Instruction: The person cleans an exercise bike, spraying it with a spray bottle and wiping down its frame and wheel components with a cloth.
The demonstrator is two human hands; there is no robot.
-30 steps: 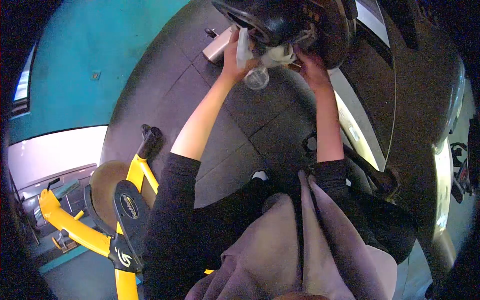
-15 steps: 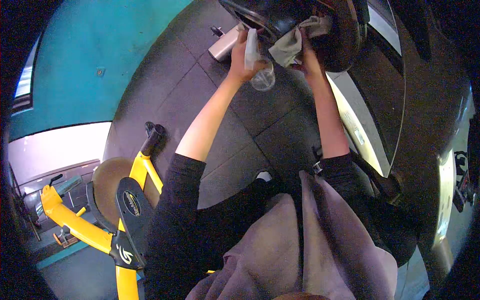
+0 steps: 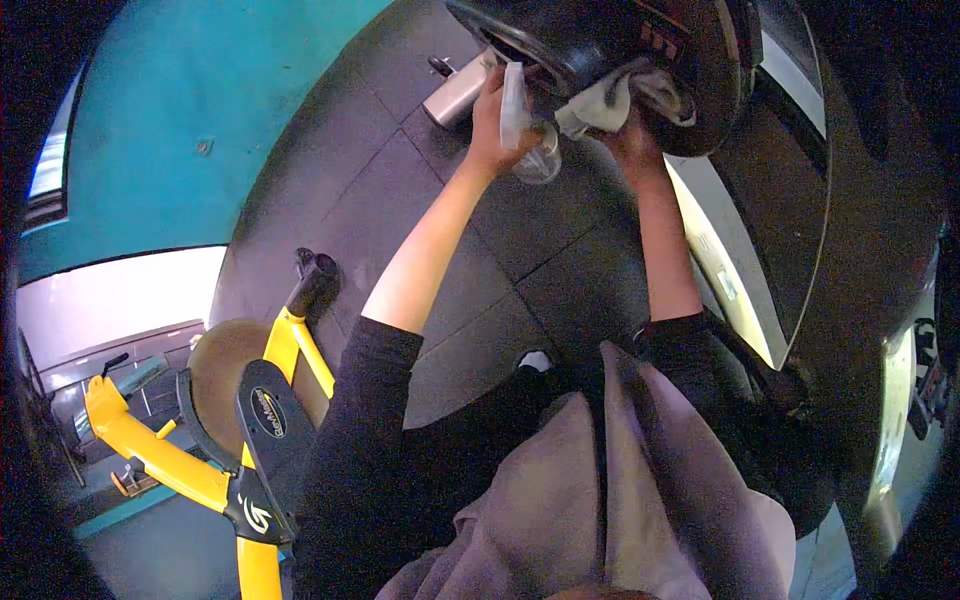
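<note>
My left hand [image 3: 490,125] is wrapped round a clear plastic bottle [image 3: 541,166], whose rounded base faces back towards me. A whitish strip [image 3: 514,105] lies along the same hand; what it belongs to is unclear. Bunched in my right hand [image 3: 635,145] is a pale grey cloth [image 3: 597,106], with its folds up against the underside of a dark, shiny machine part [image 3: 600,40]. Some of my right fingers are hidden by the cloth. My left hand is just below the left end of that part.
A yellow-framed exercise bike [image 3: 180,475] with a round flywheel stands at lower left, near a teal wall [image 3: 210,90]. Dark tiles [image 3: 430,230] cover the floor. Behind my left hand is a silver cylinder [image 3: 455,98]. A large dark curved panel [image 3: 850,250] fills the right side.
The cloth and my right hand have shifted slightly right and down in view, the cloth's folds changing shape. My left hand still grips the bottle. The whole view has also shifted a little.
</note>
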